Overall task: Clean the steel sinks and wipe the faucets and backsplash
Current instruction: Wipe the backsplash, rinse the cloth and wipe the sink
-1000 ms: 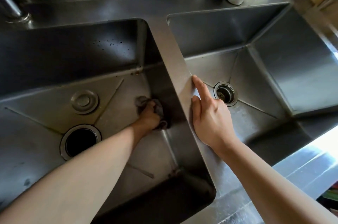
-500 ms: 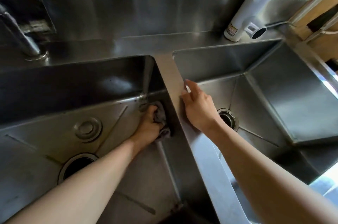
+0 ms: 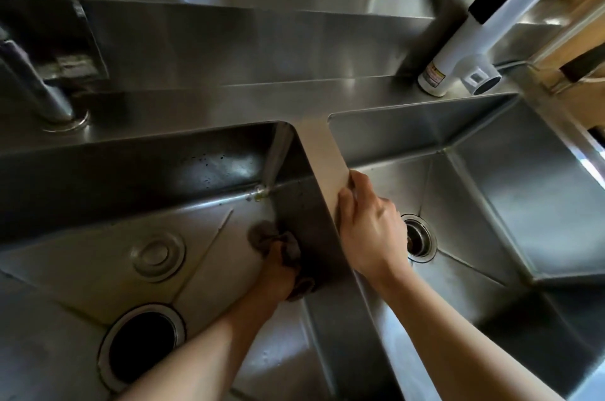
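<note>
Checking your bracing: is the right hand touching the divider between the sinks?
Touching. The head view shows the right hand gripping the divider, fingers curled over its edge.

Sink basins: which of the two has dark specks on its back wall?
The left basin, where the left hand holds the cloth; the right basin's wall looks unspotted.
</note>
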Demonstrator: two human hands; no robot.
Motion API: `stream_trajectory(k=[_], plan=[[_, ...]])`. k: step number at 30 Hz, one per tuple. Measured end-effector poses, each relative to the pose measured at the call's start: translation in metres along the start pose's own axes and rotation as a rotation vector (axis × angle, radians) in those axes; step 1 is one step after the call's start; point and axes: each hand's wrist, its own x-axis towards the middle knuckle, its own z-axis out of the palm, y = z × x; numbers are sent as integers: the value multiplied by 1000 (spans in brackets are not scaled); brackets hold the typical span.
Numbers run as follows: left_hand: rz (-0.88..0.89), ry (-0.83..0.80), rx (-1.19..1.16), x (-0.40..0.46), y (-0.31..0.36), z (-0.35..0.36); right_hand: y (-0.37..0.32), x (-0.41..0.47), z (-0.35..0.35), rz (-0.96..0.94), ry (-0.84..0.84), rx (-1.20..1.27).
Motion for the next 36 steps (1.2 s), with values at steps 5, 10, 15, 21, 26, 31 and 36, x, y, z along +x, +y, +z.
stream_trajectory(k=[5,10,15,21,26,31,36], plan=[[134,-105,-199,-50,38,1,-1,3,1,53,-17,102],[254,-289,-334,-89,71,0,-5,2,-4,88,-13,190],[282,-219,-363,-82,67,4,-3,4,0,56,2,113],[32,42,-342,-3,36,4,1,3,4,-4,20,73],[-230,60,-412,23,21,1,0,4,0,19,-33,70],[88,146,-364,4,57,3,-2,3,-3,42,-54,34],[350,34,-317,-16,110,-8,-4,0,-4,31,-29,19]])
